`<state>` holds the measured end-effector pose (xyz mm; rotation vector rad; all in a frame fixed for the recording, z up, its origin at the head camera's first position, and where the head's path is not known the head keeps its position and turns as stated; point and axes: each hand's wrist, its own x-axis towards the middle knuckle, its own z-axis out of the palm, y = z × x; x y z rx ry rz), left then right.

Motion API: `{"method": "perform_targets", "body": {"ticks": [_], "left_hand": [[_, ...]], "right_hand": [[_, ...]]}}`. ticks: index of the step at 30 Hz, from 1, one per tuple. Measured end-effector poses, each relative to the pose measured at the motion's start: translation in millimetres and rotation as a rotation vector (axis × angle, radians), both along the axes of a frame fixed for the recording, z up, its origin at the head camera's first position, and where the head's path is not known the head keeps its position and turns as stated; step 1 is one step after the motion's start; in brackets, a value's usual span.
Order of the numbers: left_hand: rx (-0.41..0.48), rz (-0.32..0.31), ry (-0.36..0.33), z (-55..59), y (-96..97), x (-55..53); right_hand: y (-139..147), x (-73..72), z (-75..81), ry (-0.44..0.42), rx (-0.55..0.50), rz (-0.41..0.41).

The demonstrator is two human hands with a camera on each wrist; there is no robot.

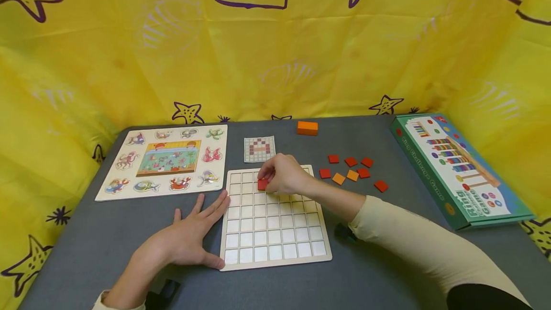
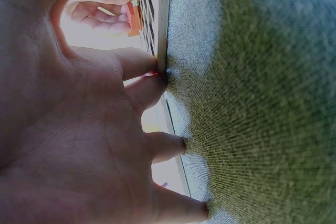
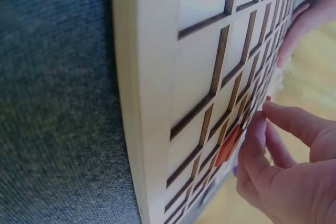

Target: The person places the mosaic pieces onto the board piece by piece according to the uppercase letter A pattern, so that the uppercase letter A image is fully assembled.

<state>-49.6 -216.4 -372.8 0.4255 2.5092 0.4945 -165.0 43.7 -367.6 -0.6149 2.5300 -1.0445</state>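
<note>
We see a small flat red square tile (image 1: 262, 184) at the third column from the left and second row from the far edge of a pale wooden square grid board (image 1: 274, 237). The tile is as broad as it is long, so we assign it no long axis; its visible edges run roughly along the grid lines, and we cannot tell whether it is seated in its cell. The board lies flat, one side facing the person, turned slightly on the grey worktop (image 1: 370, 271).

The right hand (image 1: 284, 176) pinches the tile between thumb and fingers, the fingertips directed left and down, the bare forearm (image 1: 336, 200) slanting in from the lower right out of a cream sleeve (image 1: 413, 238). The left hand (image 1: 189, 238) is spread, its thumb touching the board's near left corner and its fingers reaching the left edge.

The right hand and forearm hide several far cells from the head view; from the right wrist we note a further red piece (image 3: 228, 145) on the grid. Beyond the board we find a white printed pattern card (image 1: 259, 149) and an orange block (image 1: 307, 128); to the right, loose red and orange tiles (image 1: 350, 161) and a green game box (image 1: 462, 171); to the left, a sea-creature picture board (image 1: 161, 188).
</note>
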Motion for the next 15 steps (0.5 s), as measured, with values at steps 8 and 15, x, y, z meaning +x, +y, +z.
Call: {"method": "perform_targets", "body": {"ticks": [8, 15], "left_hand": [[0.007, 0.014, -0.001, -1.3, -0.3, -1.2], [0.005, 0.002, 0.003, 0.0, -0.7, 0.4]], "right_hand": [[-6.1, -1.2, 1.5, 0.013, 0.038, 0.013], [-9.3, -1.5, -0.2, 0.032, 0.055, 0.025]]}}
